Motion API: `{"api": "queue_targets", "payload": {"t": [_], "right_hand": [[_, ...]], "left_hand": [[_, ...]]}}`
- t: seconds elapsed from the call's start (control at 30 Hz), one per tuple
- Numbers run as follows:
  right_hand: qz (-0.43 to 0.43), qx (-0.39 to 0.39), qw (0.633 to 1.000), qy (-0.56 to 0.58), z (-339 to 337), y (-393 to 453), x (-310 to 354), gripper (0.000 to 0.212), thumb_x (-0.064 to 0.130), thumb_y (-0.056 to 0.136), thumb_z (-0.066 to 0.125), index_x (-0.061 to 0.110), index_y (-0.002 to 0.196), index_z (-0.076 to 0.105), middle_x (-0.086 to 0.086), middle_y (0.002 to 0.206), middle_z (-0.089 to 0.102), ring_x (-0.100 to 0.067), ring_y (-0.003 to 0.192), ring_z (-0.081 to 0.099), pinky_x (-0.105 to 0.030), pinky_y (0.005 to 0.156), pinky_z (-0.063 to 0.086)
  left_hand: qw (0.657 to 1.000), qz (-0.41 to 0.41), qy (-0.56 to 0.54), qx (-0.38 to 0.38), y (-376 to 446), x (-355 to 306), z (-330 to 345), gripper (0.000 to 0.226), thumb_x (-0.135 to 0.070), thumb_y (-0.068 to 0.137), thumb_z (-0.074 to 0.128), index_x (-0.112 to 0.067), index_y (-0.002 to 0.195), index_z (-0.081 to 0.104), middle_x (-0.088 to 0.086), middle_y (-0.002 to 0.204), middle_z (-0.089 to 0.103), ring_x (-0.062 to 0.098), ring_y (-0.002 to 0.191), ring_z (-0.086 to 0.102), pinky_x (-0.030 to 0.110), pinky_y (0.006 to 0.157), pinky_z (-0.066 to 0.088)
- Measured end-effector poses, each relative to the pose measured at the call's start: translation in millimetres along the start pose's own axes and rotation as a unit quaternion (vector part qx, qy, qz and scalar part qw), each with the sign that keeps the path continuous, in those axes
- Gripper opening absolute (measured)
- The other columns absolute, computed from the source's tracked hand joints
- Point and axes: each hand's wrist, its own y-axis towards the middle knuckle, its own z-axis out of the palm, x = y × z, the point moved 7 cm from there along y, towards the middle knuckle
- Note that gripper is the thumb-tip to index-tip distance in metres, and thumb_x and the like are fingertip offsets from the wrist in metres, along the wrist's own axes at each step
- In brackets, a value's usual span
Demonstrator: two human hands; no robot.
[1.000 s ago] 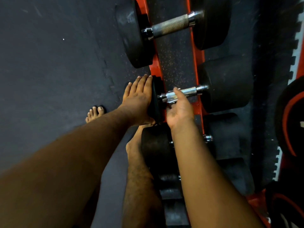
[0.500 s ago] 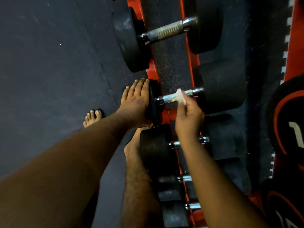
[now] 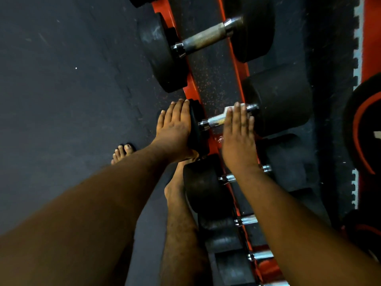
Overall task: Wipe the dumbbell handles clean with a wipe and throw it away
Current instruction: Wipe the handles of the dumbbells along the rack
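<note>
A black dumbbell lies across the red rack (image 3: 242,69), its chrome handle (image 3: 215,120) between a left head (image 3: 197,129) and a right head (image 3: 278,100). My left hand (image 3: 175,129) rests flat against the outer face of the left head, fingers straight. My right hand (image 3: 239,137) lies over the right part of the handle with straight fingers, pressing a white wipe (image 3: 228,110) onto it. Only a corner of the wipe shows beside my fingertips.
A bigger dumbbell with a dull knurled handle (image 3: 204,40) sits further up the rack. Smaller dumbbells (image 3: 204,186) follow below, partly under my right forearm. My bare feet (image 3: 123,153) stand on the dark rubber floor (image 3: 61,89) at the left. Red-and-black plates (image 3: 365,129) lie at right.
My right hand went from gripping the handle's left end, to holding the wipe up at mid-handle, to lying flat over the right part. The left hand stayed on the head.
</note>
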Motion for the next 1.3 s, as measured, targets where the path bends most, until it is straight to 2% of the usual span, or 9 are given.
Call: {"api": "queue_targets", "payload": {"t": [0.13, 0.3, 0.43, 0.57, 0.67, 0.77, 1.03, 1.2, 1.3], "right_hand": [[-0.128, 0.035, 0.991, -0.001, -8, 7, 47, 0.069, 0.018, 0.093, 0.030, 0.004, 0.158, 0.014, -0.017, 0.165, 0.018, -0.032, 0.155, 0.007, -0.055, 0.124, -0.002], [-0.156, 0.025, 0.987, 0.035, -17, 15, 49, 0.057, 0.012, 0.096, 0.045, 0.009, 0.153, 0.036, -0.009, 0.158, 0.040, -0.023, 0.150, 0.029, -0.050, 0.125, 0.012], [-0.178, -0.006, 0.980, 0.091, -8, -14, 38, 0.055, 0.004, 0.090, 0.049, 0.008, 0.144, 0.052, -0.009, 0.149, 0.052, -0.025, 0.144, 0.042, -0.052, 0.121, 0.026], [-0.128, -0.027, 0.977, 0.166, 13, -56, 12, 0.047, 0.011, 0.093, 0.043, 0.011, 0.137, 0.060, -0.009, 0.141, 0.060, -0.025, 0.135, 0.053, -0.050, 0.117, 0.033], [-0.124, -0.003, 0.983, 0.134, 36, -93, -4, 0.049, 0.011, 0.089, 0.043, 0.008, 0.133, 0.064, -0.011, 0.136, 0.063, -0.028, 0.131, 0.057, -0.053, 0.114, 0.036], [-0.169, 0.073, 0.982, 0.051, 69, -123, -5, 0.060, 0.016, 0.086, 0.027, 0.009, 0.132, 0.064, -0.012, 0.138, 0.062, -0.028, 0.133, 0.055, -0.055, 0.116, 0.028], [-0.195, 0.126, 0.972, -0.022, 86, -133, -1, 0.066, 0.014, 0.091, 0.018, 0.007, 0.156, 0.027, -0.012, 0.158, 0.035, -0.028, 0.151, 0.023, -0.060, 0.123, 0.003], [-0.207, 0.102, 0.973, -0.018, 81, -161, -10, 0.064, 0.016, 0.092, 0.028, 0.009, 0.155, 0.031, -0.012, 0.160, 0.034, -0.028, 0.152, 0.024, -0.063, 0.120, 0.013], [-0.191, 0.095, 0.977, -0.032, 89, -147, -5, 0.057, 0.016, 0.093, 0.033, 0.007, 0.149, 0.038, -0.014, 0.145, 0.047, -0.030, 0.140, 0.039, -0.066, 0.119, 0.012]], "left_hand": [[1.000, 0.006, 0.000, -0.017, -2, -1, -1, 0.150, -0.056, 0.058, 0.091, -0.012, 0.161, -0.009, 0.010, 0.170, -0.005, 0.026, 0.157, -0.009, 0.049, 0.127, -0.003], [0.997, 0.044, 0.012, -0.057, -7, 7, 3, 0.145, -0.057, 0.062, 0.090, -0.010, 0.162, -0.004, 0.011, 0.171, -0.001, 0.027, 0.157, -0.005, 0.048, 0.128, 0.000], [0.990, 0.067, 0.013, -0.126, -27, 10, 17, 0.120, -0.058, 0.079, 0.072, -0.007, 0.162, 0.002, 0.013, 0.170, -0.001, 0.028, 0.157, -0.005, 0.043, 0.125, -0.004], [0.977, 0.098, 0.015, -0.189, -75, -9, 60, 0.104, -0.039, 0.088, 0.072, -0.004, 0.161, 0.007, 0.015, 0.169, -0.006, 0.032, 0.157, -0.008, 0.049, 0.126, 0.000], [0.987, 0.130, 0.021, -0.094, -107, -33, 115, 0.115, -0.051, 0.085, 0.073, -0.007, 0.161, -0.001, 0.014, 0.168, -0.012, 0.029, 0.156, -0.014, 0.051, 0.127, 0.004], [0.997, 0.058, 0.051, 0.024, -114, -39, 160, 0.127, -0.069, 0.085, 0.063, -0.011, 0.153, -0.027, 0.012, 0.166, -0.025, 0.025, 0.153, -0.025, 0.045, 0.127, -0.005], [0.997, -0.041, 0.055, 0.040, -92, -48, 169, 0.148, -0.058, 0.068, 0.086, -0.002, 0.157, -0.019, 0.017, 0.168, -0.011, 0.034, 0.156, -0.014, 0.049, 0.126, -0.008], [0.997, -0.043, 0.039, 0.042, -89, -44, 171, 0.151, -0.051, 0.063, 0.091, -0.006, 0.158, -0.017, 0.015, 0.169, -0.010, 0.032, 0.156, -0.013, 0.050, 0.127, -0.005], [0.997, -0.041, 0.036, 0.048, -88, -41, 171, 0.151, -0.048, 0.063, 0.092, -0.008, 0.158, -0.018, 0.013, 0.169, -0.010, 0.031, 0.156, -0.012, 0.049, 0.127, -0.004]]}}
